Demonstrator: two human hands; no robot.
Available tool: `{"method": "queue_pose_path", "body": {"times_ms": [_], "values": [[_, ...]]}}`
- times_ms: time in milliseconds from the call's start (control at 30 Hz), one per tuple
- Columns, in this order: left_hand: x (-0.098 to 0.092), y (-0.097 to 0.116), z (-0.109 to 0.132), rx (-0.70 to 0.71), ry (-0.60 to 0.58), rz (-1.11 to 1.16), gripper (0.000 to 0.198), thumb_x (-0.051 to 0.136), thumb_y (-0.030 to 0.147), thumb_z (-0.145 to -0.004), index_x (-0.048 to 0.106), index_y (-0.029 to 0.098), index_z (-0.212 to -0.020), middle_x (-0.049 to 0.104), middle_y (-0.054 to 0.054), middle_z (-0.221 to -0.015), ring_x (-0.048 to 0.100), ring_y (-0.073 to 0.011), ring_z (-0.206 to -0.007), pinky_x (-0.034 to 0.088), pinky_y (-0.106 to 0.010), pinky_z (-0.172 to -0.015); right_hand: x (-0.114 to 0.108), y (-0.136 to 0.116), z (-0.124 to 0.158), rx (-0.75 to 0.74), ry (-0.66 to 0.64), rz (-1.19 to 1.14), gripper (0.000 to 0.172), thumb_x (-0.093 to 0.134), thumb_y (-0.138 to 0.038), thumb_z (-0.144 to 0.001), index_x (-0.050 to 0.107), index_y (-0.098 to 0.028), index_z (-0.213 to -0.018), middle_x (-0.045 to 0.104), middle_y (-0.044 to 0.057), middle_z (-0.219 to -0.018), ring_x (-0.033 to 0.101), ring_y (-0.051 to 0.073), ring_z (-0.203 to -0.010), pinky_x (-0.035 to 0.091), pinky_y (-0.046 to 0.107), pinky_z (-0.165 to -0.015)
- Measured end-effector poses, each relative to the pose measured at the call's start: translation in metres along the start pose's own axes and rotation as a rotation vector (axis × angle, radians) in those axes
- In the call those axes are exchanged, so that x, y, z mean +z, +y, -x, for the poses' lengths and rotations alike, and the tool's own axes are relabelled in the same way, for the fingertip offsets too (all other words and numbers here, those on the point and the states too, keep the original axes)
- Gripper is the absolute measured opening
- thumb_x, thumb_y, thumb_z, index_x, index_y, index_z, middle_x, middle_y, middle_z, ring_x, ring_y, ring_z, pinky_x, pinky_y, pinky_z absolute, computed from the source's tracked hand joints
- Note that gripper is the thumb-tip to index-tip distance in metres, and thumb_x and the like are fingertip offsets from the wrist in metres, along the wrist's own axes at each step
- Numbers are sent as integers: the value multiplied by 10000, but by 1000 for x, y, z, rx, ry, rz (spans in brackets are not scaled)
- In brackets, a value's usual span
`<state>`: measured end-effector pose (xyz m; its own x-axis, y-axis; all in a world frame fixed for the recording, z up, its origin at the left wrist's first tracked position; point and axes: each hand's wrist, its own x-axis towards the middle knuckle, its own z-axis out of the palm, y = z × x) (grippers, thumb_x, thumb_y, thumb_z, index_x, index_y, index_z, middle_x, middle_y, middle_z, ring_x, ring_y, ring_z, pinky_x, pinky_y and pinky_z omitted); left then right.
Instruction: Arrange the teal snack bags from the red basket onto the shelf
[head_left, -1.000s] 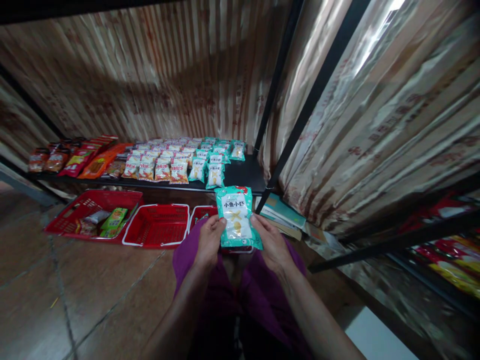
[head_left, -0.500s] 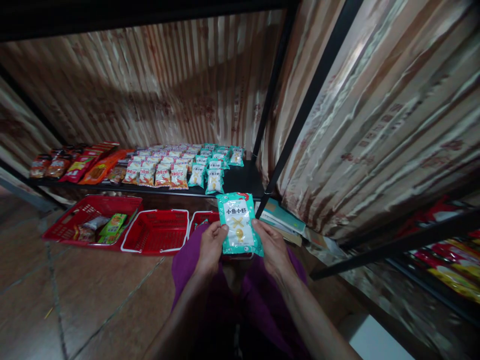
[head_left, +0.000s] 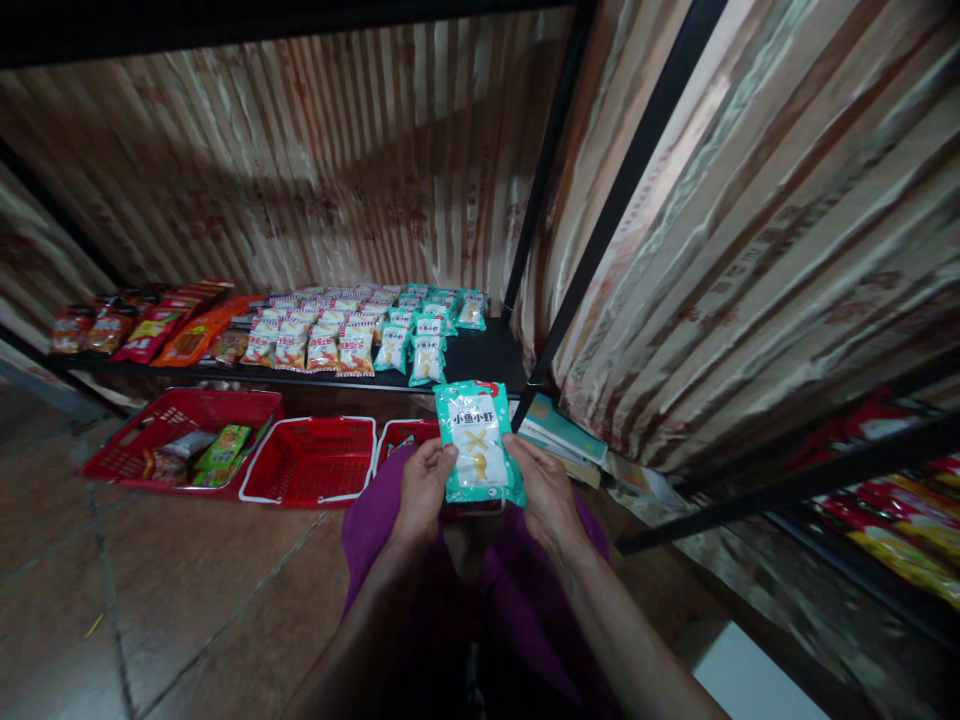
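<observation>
Snack bag labelled 小鱼小虾 is gripped by its sides between left hand and right hand, above the knees | red basket is partly hidden behind | same label is repeated on green packets | curtain print is blurred

From afar I see purple cloth over both knees; the left hand, right hand and forearms are bare.
</observation>
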<state>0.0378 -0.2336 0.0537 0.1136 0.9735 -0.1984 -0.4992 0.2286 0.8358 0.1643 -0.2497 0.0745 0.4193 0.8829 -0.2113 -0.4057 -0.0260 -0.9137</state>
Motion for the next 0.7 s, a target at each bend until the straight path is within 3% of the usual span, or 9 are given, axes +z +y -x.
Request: {"method": "queue_pose_path", "body": {"times_ms": [333,467,567,700], "values": [[-5,-2,-1,8,-10,-39,403,735,425,-665,636,134,-924,709,-80,-826,669,-203,-736,513,-311,-705,0,1,7,17,-46,22,403,830,-464,-503,719,-178,-765,733,25,-690,679,225,-613,550,311,-531],[4,-4,-10,136,97,-130,511,714,356,-701,541,165,-1141,668,-91,-966,649,-189,-838,499,-291,-744,-1,3,2,-7,-10,46,401,811,-470,-532,725,-189,-804,735,20,-716,680,234,-647,559,339,-579],[18,-4,-16,253,160,-176,643,700,291,-715,434,249,-1299,609,-86,-1133,617,-190,-973,486,-286,-806,0,2,-2,-125,-12,169,390,753,-479,-615,729,-209,-895,740,36,-881,680,245,-794,561,370,-702],[30,-1,-14,301,62,-183,410,642,317,-768,591,259,-1171,547,-60,-1294,467,-224,-1243,376,-297,-1015,4,-1,6,-433,-109,419,331,648,-428,-751,711,-245,-1019,657,67,-1166,590,242,-1090,520,354,-857]]}}
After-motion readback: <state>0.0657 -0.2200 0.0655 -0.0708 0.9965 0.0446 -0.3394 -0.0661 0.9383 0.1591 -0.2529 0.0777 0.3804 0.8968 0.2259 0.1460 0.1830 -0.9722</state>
